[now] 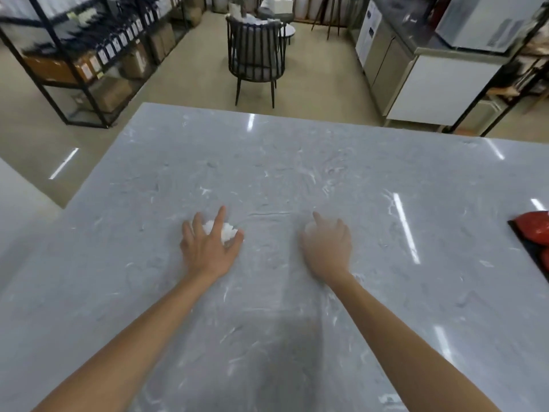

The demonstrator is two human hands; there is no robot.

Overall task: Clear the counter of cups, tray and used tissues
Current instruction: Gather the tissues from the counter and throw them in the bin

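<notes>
A crumpled white tissue [228, 231] lies on the grey marble counter [297, 173], left of the middle. My left hand [208, 248] rests over it, fingers spread and curled around the wad, touching it. My right hand [328, 245] hovers, blurred, over bare counter to the right, fingers loosely curled with the forefinger out and nothing in it. At the far right edge a dark tray [534, 257] carries red cups [533, 228]; both are cut off by the frame.
Beyond the counter's far edge stand a dark slatted chair [255, 55], black shelving with bottles and boxes [89, 55] on the left, and steel cabinets [416, 75] on the right. The counter's left edge drops to the floor.
</notes>
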